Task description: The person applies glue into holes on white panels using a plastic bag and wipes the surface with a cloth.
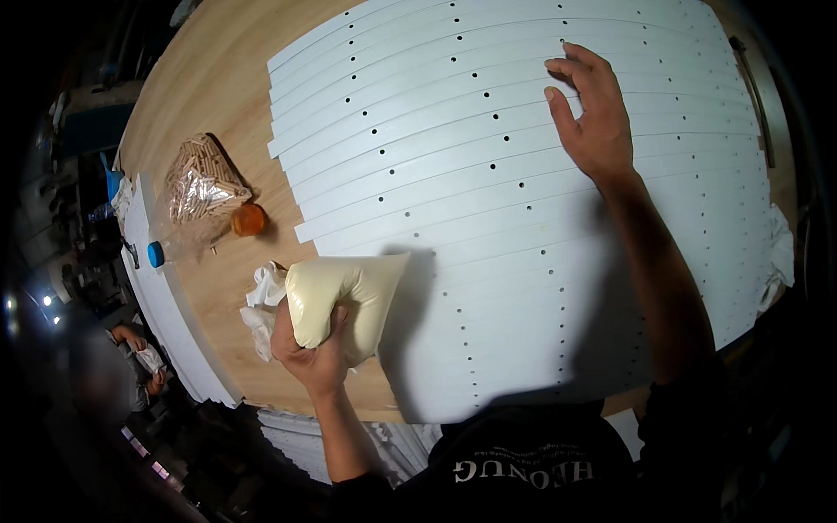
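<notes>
My left hand [316,349] is wrapped round a plump bag of cream-coloured liquid, like glue [370,292], whose narrow corner points right over the white boards. The boards [436,187] lie side by side in long rows, with dark round holes in lines across them. Above their far right part hovers my right hand [595,113], fingers apart and slightly curled, holding nothing that I can see. Its thumb and fingertips are near a hole; contact cannot be made out.
On the wooden tabletop [227,78] at left lie a clear bag of wooden dowels [205,183], an orange cap [248,220] and a blue cap [155,254]. Crumpled white plastic [259,318] sits beside my left hand. Another person [131,366] is at the lower left.
</notes>
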Action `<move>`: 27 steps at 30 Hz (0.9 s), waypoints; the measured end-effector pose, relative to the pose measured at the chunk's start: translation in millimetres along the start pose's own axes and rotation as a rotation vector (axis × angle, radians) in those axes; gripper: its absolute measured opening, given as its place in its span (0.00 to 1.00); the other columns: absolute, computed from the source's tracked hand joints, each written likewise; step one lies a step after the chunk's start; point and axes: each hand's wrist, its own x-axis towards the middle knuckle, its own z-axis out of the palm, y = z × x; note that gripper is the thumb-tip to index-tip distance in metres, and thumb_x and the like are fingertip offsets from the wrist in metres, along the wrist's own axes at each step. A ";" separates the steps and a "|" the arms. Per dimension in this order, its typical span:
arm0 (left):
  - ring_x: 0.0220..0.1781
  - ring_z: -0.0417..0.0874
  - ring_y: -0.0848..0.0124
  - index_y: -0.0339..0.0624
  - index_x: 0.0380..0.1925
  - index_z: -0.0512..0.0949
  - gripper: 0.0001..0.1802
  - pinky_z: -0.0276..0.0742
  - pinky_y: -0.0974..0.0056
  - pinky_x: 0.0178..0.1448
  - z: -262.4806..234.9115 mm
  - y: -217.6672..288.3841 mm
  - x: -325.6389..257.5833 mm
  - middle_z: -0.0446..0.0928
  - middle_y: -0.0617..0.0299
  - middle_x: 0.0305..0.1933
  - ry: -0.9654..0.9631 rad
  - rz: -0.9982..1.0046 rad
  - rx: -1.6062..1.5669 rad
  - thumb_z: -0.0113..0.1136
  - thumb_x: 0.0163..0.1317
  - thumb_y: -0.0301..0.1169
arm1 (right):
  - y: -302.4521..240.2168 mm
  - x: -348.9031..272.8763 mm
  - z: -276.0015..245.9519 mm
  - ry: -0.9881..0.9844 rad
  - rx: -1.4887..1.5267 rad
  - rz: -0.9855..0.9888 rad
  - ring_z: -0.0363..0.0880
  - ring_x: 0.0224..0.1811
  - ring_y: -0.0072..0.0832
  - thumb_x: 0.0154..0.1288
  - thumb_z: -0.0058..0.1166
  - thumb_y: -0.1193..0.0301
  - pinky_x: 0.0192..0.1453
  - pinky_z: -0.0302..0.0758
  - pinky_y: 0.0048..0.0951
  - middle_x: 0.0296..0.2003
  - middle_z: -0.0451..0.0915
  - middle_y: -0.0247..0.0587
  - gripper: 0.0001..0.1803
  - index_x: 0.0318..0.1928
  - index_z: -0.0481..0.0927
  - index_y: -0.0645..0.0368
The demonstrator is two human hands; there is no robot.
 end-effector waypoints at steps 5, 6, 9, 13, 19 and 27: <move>0.40 0.76 0.77 0.33 0.42 0.76 0.17 0.70 0.71 0.49 6.3 -1.6 5.7 0.77 0.65 0.38 -0.001 0.019 0.004 0.62 0.49 0.17 | 0.8 0.1 0.8 0.006 0.034 -0.010 0.74 0.52 0.35 0.59 0.56 0.73 0.53 0.73 0.34 0.52 0.73 0.40 0.14 0.46 0.76 0.57; 0.40 0.76 0.77 0.32 0.42 0.76 0.18 0.70 0.71 0.49 7.7 -1.5 7.0 0.77 0.65 0.39 0.001 0.021 0.006 0.63 0.48 0.17 | 1.0 -0.1 0.8 0.006 0.034 -0.010 0.75 0.51 0.35 0.59 0.56 0.73 0.53 0.73 0.34 0.52 0.73 0.40 0.13 0.46 0.76 0.57; 0.36 0.80 0.71 0.30 0.41 0.78 0.22 0.74 0.69 0.45 11.4 -2.0 13.7 0.81 0.58 0.36 0.003 0.106 0.049 0.70 0.41 0.20 | 1.7 0.6 0.7 0.006 0.026 -0.013 0.75 0.51 0.35 0.59 0.57 0.73 0.53 0.73 0.33 0.51 0.73 0.40 0.13 0.46 0.76 0.57; 0.34 0.82 0.67 0.29 0.40 0.78 0.22 0.75 0.68 0.43 14.7 -2.4 18.3 0.81 0.55 0.35 -0.045 0.202 0.142 0.71 0.41 0.22 | 2.1 0.1 1.5 0.011 0.017 -0.026 0.75 0.50 0.35 0.59 0.56 0.73 0.52 0.74 0.32 0.50 0.74 0.40 0.13 0.45 0.76 0.57; 0.34 0.82 0.67 0.28 0.40 0.78 0.22 0.76 0.67 0.41 19.1 0.3 21.4 0.81 0.54 0.34 -0.057 0.243 0.208 0.71 0.42 0.23 | 1.7 0.7 0.7 0.011 0.042 0.023 0.75 0.49 0.35 0.58 0.57 0.72 0.52 0.74 0.32 0.48 0.75 0.40 0.12 0.45 0.77 0.56; 0.33 0.82 0.67 0.28 0.39 0.78 0.21 0.76 0.67 0.41 19.0 1.1 23.0 0.81 0.54 0.34 -0.070 0.256 0.227 0.71 0.42 0.23 | 3.0 0.2 0.7 -0.020 -0.019 -0.007 0.76 0.50 0.33 0.62 0.54 0.72 0.53 0.74 0.30 0.51 0.73 0.41 0.13 0.47 0.76 0.57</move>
